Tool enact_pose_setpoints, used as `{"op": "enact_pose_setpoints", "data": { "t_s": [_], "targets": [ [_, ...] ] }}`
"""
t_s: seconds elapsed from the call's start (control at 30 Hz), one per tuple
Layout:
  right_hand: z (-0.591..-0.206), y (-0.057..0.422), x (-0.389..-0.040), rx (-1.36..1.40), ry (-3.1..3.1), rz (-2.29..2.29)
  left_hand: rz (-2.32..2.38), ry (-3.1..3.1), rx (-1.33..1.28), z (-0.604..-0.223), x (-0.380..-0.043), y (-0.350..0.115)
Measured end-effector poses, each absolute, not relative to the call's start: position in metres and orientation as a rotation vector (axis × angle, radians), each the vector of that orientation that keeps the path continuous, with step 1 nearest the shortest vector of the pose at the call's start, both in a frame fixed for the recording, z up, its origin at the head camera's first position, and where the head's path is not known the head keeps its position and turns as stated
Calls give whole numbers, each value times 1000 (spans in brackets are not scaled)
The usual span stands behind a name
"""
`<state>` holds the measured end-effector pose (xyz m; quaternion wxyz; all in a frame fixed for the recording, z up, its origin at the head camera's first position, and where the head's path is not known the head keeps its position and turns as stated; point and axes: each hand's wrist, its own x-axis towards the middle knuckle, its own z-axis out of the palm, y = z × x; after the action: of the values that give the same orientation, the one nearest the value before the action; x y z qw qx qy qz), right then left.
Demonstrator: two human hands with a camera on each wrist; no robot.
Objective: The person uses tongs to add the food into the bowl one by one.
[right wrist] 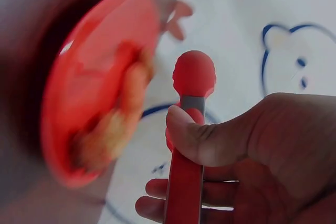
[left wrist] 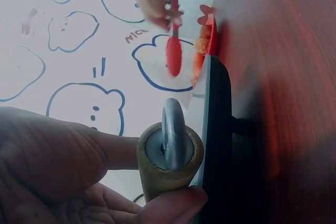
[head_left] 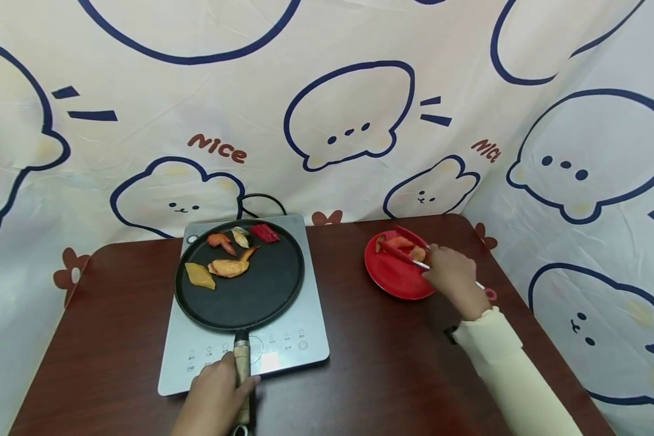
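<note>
One bench [head_left: 360, 369], one cooktop [head_left: 181, 358], one black pan [head_left: 261, 297]. Five food pieces [head_left: 227, 268] in pan: one each at 9, 11, 12 and 1 o'clock, one near centre. One red plate [head_left: 398, 281]; plate food [head_left: 400, 241] overlaps, count unclear. One pair of tongs [right wrist: 194, 74]. One left hand [head_left: 215, 393], one right hand [head_left: 453, 274].
</note>
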<state>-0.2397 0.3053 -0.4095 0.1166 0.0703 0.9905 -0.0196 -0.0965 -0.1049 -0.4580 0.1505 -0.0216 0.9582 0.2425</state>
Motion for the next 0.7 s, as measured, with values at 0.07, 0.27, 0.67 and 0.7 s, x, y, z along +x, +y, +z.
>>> {"op": "enact_pose_setpoints", "data": {
  "t_s": [0.07,0.27,0.67,0.7],
  "targets": [
    [-415,323,-236,229,2897,-67,696,2753,-60,-458,-96,-105],
    [-426,347,-224,234,2903,-81,701,2762,-52,-458,-96,-106],
    [-428,343,-206,333,2903,-41,723,2764,-44,-458,-96,-106],
    [-428,343,-204,353,2890,-39,724,2764,-42,-458,-96,-106]
  ]
}}
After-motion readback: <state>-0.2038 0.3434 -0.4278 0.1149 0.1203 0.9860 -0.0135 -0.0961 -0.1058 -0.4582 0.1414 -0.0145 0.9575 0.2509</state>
